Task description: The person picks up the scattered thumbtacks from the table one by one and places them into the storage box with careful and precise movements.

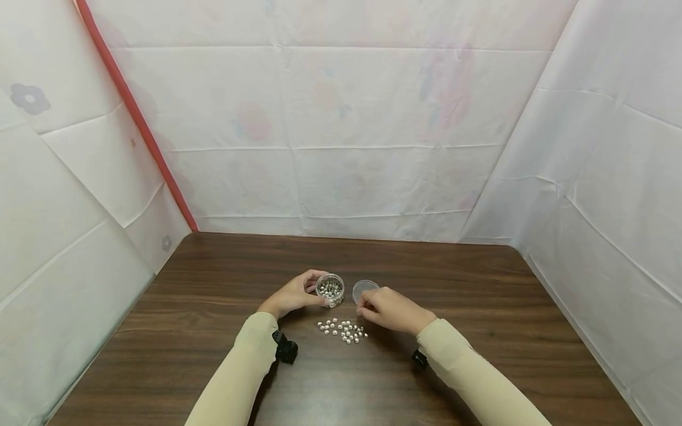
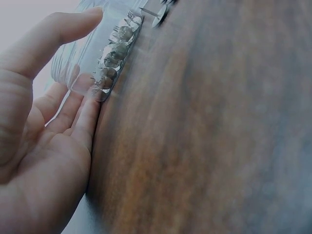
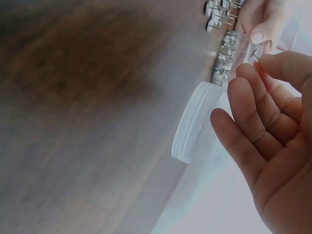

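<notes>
My left hand [image 1: 295,294] grips a clear round plastic jar [image 2: 87,41], thumb on one side and fingers round the other. The jar stands upright on the table without its lid, and silver thumbtacks [image 2: 111,57] show through its wall. To the right of it, my right hand [image 1: 393,309] hovers over the table with thumb and index finger together. In the right wrist view those fingertips pinch a thumbtack [image 3: 254,55], its thin pin showing. A clear lid [image 3: 191,124] lies beside the jar, partly behind my right hand in the head view.
Several loose thumbtacks [image 1: 348,340] lie scattered on the dark wooden table [image 1: 469,367], on the near side of the jar. White printed sheets [image 1: 346,118] hang behind and at both sides of the table. A red strip [image 1: 138,118] runs down the left corner.
</notes>
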`<control>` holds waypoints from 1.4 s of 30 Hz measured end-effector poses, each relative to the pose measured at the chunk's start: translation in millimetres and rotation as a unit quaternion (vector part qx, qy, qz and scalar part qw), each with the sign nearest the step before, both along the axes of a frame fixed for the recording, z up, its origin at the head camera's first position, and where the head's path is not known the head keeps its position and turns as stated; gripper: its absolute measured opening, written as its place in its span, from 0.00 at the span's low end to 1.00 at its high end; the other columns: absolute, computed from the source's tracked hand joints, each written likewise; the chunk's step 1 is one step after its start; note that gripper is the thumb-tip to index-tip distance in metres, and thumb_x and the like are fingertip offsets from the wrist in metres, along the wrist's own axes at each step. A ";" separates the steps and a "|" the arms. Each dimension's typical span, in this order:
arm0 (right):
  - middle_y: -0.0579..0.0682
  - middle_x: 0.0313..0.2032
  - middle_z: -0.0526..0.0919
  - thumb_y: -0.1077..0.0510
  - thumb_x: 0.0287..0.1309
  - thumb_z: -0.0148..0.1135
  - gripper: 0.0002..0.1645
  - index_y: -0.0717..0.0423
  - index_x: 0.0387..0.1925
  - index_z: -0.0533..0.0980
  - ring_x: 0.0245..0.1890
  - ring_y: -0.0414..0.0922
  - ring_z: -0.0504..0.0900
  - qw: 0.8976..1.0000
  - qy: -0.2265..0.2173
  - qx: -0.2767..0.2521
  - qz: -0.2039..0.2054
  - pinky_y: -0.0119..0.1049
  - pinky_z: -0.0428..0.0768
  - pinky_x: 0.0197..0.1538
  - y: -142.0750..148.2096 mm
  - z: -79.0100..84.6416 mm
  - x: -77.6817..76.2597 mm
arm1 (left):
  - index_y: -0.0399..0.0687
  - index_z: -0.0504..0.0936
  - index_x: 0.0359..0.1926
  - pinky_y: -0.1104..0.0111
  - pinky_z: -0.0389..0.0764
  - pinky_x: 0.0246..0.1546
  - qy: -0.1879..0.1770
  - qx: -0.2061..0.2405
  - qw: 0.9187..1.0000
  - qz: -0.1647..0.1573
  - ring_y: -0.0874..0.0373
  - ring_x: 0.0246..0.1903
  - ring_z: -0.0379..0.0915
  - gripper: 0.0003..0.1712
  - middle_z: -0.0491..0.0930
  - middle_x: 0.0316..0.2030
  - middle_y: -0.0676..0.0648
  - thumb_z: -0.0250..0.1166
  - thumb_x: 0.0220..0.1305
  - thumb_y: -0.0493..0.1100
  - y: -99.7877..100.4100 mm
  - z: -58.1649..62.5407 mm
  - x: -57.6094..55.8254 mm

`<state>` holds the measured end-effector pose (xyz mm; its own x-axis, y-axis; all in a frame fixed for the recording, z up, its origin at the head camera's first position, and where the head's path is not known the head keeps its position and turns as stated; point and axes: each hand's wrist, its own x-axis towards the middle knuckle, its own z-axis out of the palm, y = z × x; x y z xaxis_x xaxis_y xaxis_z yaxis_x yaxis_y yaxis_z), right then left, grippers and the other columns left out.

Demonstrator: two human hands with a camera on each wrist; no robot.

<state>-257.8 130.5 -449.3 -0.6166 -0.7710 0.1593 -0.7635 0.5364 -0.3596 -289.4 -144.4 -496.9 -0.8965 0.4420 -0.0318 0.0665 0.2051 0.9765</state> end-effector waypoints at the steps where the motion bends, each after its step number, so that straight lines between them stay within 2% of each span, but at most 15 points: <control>1: 0.35 0.26 0.77 0.54 0.63 0.56 0.05 0.45 0.31 0.75 0.21 0.30 0.70 1.000 0.001 -0.003 0.001 0.25 0.74 0.24 -0.4 0.4 -1.4 | 0.54 0.69 0.60 0.52 0.62 0.65 -0.001 0.000 1.000 0.000 0.52 0.62 0.58 0.40 0.71 0.57 0.44 0.76 0.44 0.39 0.1 -0.1 0.1; 10: 0.35 0.27 0.76 0.53 0.63 0.56 0.04 0.44 0.31 0.73 0.25 0.31 0.71 1.000 0.017 -0.014 -0.017 0.27 0.76 0.28 -7.8 2.6 -11.1 | 0.54 0.68 0.60 0.52 0.62 0.64 -0.003 0.002 1.000 -0.003 0.52 0.62 0.58 0.40 0.71 0.57 0.44 0.75 0.45 0.40 0.1 -0.3 -0.4; 18: 0.36 0.25 0.75 0.52 0.63 0.56 0.04 0.44 0.32 0.74 0.22 0.32 0.70 0.998 0.021 -0.014 -0.051 0.28 0.75 0.24 -20.0 8.0 -20.2 | 0.53 0.68 0.61 0.52 0.62 0.64 -0.005 0.006 1.000 -0.003 0.52 0.62 0.58 0.41 0.71 0.57 0.44 0.75 0.45 0.38 -0.6 0.9 0.3; 25: 0.36 0.25 0.76 0.52 0.64 0.54 0.05 0.44 0.33 0.75 0.22 0.31 0.71 0.998 0.035 -0.012 -0.058 0.27 0.75 0.25 -33.5 7.2 -29.9 | 0.52 0.67 0.61 0.52 0.62 0.64 -0.008 0.007 1.000 -0.006 0.52 0.62 0.58 0.40 0.70 0.58 0.44 0.74 0.46 0.39 -0.7 2.0 0.5; 33: 0.37 0.27 0.77 0.51 0.65 0.53 0.06 0.45 0.34 0.75 0.23 0.31 0.72 0.998 0.015 -0.006 -0.061 0.28 0.76 0.26 -44.6 5.5 -37.5 | 0.53 0.67 0.62 0.50 0.63 0.63 -0.012 0.000 1.000 -0.009 0.51 0.62 0.57 0.40 0.69 0.60 0.44 0.74 0.47 0.42 0.4 1.2 -0.9; 42: 0.38 0.23 0.75 0.52 0.65 0.54 0.06 0.46 0.34 0.76 0.18 0.34 0.70 0.998 0.006 0.001 -0.060 0.28 0.72 0.21 -52.2 2.5 -41.7 | 0.54 0.66 0.62 0.49 0.63 0.63 -0.020 0.001 1.000 -0.013 0.51 0.63 0.56 0.40 0.67 0.61 0.44 0.74 0.47 0.42 -0.1 1.4 -0.7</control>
